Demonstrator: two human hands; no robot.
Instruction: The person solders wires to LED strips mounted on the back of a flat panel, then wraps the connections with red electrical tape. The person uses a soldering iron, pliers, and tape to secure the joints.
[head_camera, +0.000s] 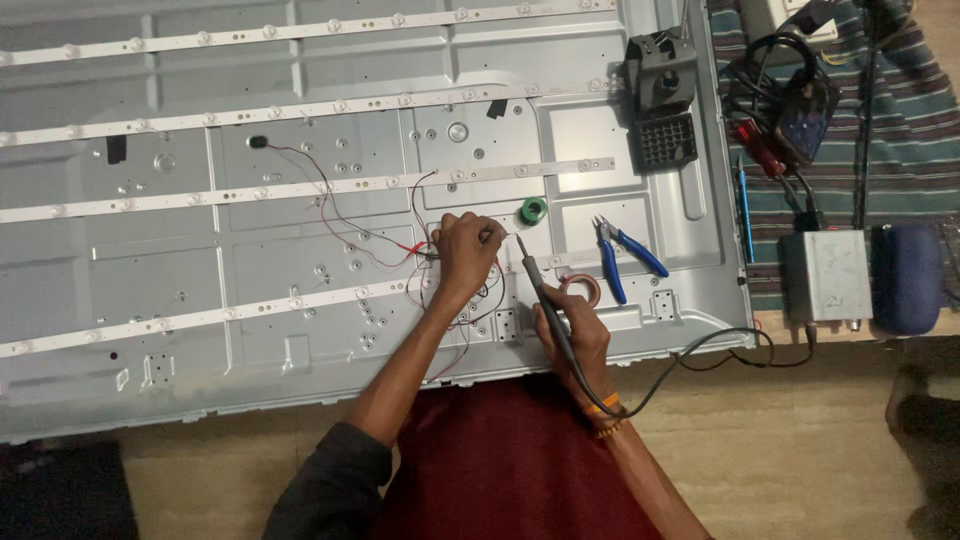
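Metal filled most of my view: a large grey back panel (300, 300) of a flat screen lay across the floor, with white light strips (300, 190) running left to right over it. My left hand (465, 250) sat near the panel's middle, its fingers pinched shut on thin red and black wires (400, 250) that looped over the metal. My right hand (575, 335) was nearer to me and just to the right, clenched around a soldering iron (545, 300) held like a pen, its tip pointing far and left toward the left hand's fingertips. The iron's grey cord (700, 350) trailed right to a small grey box (825, 275) on a striped cloth (900, 150). Just right of the hands lay blue-handled pliers (625, 255), with a green roll of tape (534, 211) a little farther away and a copper-coloured coil (582, 288) touching my right hand's far side. A dark grey plastic block (660, 100) stood at the panel's far right.
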